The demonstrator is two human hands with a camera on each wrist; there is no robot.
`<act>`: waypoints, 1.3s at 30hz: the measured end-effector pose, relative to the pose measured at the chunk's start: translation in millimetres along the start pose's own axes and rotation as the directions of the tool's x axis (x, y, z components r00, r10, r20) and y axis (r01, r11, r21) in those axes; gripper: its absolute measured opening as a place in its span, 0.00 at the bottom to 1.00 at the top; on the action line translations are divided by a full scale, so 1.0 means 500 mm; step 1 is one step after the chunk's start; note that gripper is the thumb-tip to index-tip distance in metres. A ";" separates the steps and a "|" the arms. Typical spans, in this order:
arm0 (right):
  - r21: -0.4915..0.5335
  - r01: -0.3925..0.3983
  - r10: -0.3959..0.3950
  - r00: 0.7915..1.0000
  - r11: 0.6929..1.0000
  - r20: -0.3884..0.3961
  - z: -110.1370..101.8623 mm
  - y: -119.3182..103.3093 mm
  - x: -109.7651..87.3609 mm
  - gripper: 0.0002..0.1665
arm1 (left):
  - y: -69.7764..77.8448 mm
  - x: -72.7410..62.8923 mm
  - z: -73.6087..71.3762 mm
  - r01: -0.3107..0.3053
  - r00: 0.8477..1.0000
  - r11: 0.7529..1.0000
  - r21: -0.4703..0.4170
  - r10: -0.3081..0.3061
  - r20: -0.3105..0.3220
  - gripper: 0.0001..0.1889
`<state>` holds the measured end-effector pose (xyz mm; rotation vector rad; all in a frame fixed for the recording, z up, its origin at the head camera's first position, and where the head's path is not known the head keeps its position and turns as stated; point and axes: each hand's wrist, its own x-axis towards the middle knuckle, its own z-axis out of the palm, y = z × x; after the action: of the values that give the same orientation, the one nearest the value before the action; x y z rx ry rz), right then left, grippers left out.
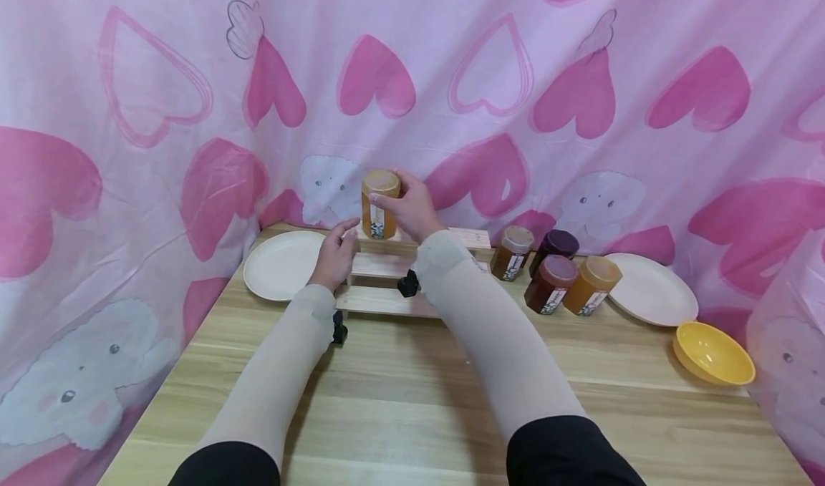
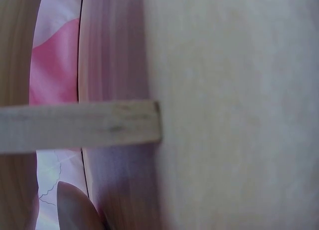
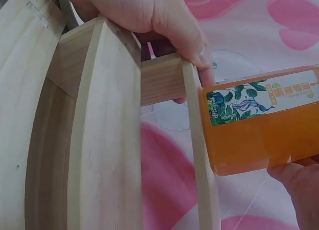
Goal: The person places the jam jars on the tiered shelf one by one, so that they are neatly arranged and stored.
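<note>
Head view: jar (image 1: 379,203) in right hand (image 1: 415,208)

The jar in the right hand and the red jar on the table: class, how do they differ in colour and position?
The held jar is orange-amber, whereas the red jar is dark red. The held jar is in the right hand, at the top step of the wooden rack, while the red jar stands on the table with no hand on it. Both are upright and labelled on the side.
</note>
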<state>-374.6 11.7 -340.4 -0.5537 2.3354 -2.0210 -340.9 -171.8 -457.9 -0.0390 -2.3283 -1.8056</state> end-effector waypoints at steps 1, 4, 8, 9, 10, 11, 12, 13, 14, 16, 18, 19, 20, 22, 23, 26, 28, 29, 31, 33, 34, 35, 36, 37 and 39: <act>0.002 -0.003 0.003 1.000 1.000 -0.002 0.001 0.000 0.000 0.39 | 0.000 0.000 0.000 0.002 1.000 1.000 -0.002 -0.002 0.001 0.24; 0.011 -0.016 0.016 1.000 1.000 -0.007 0.004 0.000 0.000 0.40 | 0.000 0.000 0.000 0.005 1.000 1.000 -0.001 -0.005 0.005 0.23; 0.016 -0.014 0.014 1.000 1.000 -0.009 0.006 0.001 0.002 0.38 | 0.000 -0.002 0.001 0.001 1.000 1.000 -0.003 -0.001 0.012 0.23; 0.017 -0.011 0.011 1.000 1.000 -0.008 0.007 0.002 0.003 0.38 | 0.000 -0.002 0.002 0.001 1.000 1.000 -0.004 -0.001 0.013 0.23; 0.017 -0.007 0.008 1.000 1.000 -0.007 0.007 0.002 0.003 0.37 | 0.000 -0.002 0.002 0.002 1.000 1.000 0.001 -0.002 0.016 0.24; 0.019 -0.006 0.006 1.000 1.000 -0.007 0.007 0.002 0.003 0.37 | 0.000 -0.002 0.002 0.003 1.000 1.000 0.000 -0.003 0.018 0.24; 0.019 -0.003 0.003 1.000 1.000 -0.006 0.007 0.002 0.004 0.37 | 0.000 -0.003 0.002 0.004 1.000 1.000 0.002 -0.004 0.019 0.24; 0.020 -0.002 0.002 1.000 1.000 -0.005 0.008 0.002 0.003 0.37 | 0.000 -0.003 0.002 0.006 1.000 1.000 0.003 -0.006 0.019 0.24; 0.020 -0.002 0.002 1.000 1.000 -0.005 0.007 0.002 0.003 0.37 | 0.000 -0.003 0.002 0.008 1.000 1.000 0.002 -0.008 0.018 0.24; 0.020 -0.001 0.001 1.000 1.000 -0.004 0.007 0.002 0.002 0.37 | 0.002 -0.004 0.003 0.010 1.000 1.000 0.000 -0.010 0.019 0.24; 0.020 -0.003 0.003 1.000 1.000 -0.001 0.005 0.002 0.002 0.36 | 0.004 -0.005 0.005 0.010 1.000 1.000 -0.004 -0.010 0.019 0.24; 0.018 -0.008 0.008 1.000 1.000 0.002 0.004 0.002 0.002 0.37 | 0.005 -0.006 0.006 0.011 1.000 1.000 -0.004 -0.010 0.019 0.24; 0.018 -0.013 0.013 1.000 1.000 0.006 0.003 0.001 0.002 0.37 | 0.006 -0.007 0.006 0.009 1.000 1.000 0.000 -0.009 0.022 0.24; 0.015 -0.024 0.024 1.000 1.000 0.019 0.000 0.000 0.002 0.38 | 0.007 -0.008 0.007 0.008 1.000 1.000 0.004 -0.008 0.023 0.24; 0.008 -0.035 0.034 0.999 0.999 0.024 -0.002 -0.002 0.002 0.40 | 0.006 -0.008 0.007 0.007 1.000 1.000 0.005 -0.007 0.022 0.24; -0.014 -0.056 0.057 0.998 0.998 0.037 -0.009 -0.006 0.002 0.48 | 0.003 -0.004 0.005 -0.001 1.000 1.000 0.018 0.001 0.021 0.25; -0.028 -0.053 0.054 0.998 0.998 0.034 -0.017 -0.007 -0.002 0.52 | 0.001 -0.002 0.004 -0.006 1.000 1.000 0.021 0.006 0.019 0.25; -0.042 -0.050 0.052 0.998 0.998 0.031 -0.024 -0.007 -0.004 0.54 | 0.000 -0.001 0.004 -0.009 1.000 1.000 0.024 0.009 0.019 0.25; -0.057 -0.040 0.041 0.999 0.998 0.016 -0.036 -0.008 -0.010 0.55 | 0.000 0.000 0.005 -0.011 1.000 1.000 0.026 0.011 0.019 0.25; -0.060 -0.024 0.024 1.000 0.998 0.001 -0.050 -0.006 -0.016 0.54 | 0.000 0.001 0.007 -0.011 1.000 1.000 0.020 0.011 0.015 0.24; -0.057 -0.021 0.021 1.000 0.998 -0.001 -0.058 -0.006 -0.019 0.54 | -0.001 0.001 0.009 -0.011 1.000 1.000 0.020 0.011 0.011 0.24; -0.043 -0.021 0.021 1.000 0.999 -0.005 -0.064 -0.005 -0.022 0.54 | -0.001 0.002 0.009 -0.012 1.000 1.000 0.023 0.012 0.009 0.24; -0.023 -0.022 0.022 1.000 0.999 -0.009 -0.071 -0.005 -0.025 0.53 | -0.002 0.003 0.010 -0.009 1.000 1.000 0.023 0.009 0.006 0.24; -0.002 -0.020 0.020 1.000 1.000 -0.011 -0.078 -0.004 -0.028 0.53 | -0.003 0.004 0.010 -0.010 1.000 1.000 0.024 0.009 0.005 0.24; 0.024 -0.023 0.023 1.000 0.999 -0.016 -0.093 -0.003 -0.037 0.52 | -0.004 0.005 0.010 -0.007 1.000 1.000 0.024 0.007 0.004 0.24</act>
<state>-367.4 61.1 -335.3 -0.5091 2.3123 -2.0483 -344.4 -167.6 -460.5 -0.0468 -2.3491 -1.7758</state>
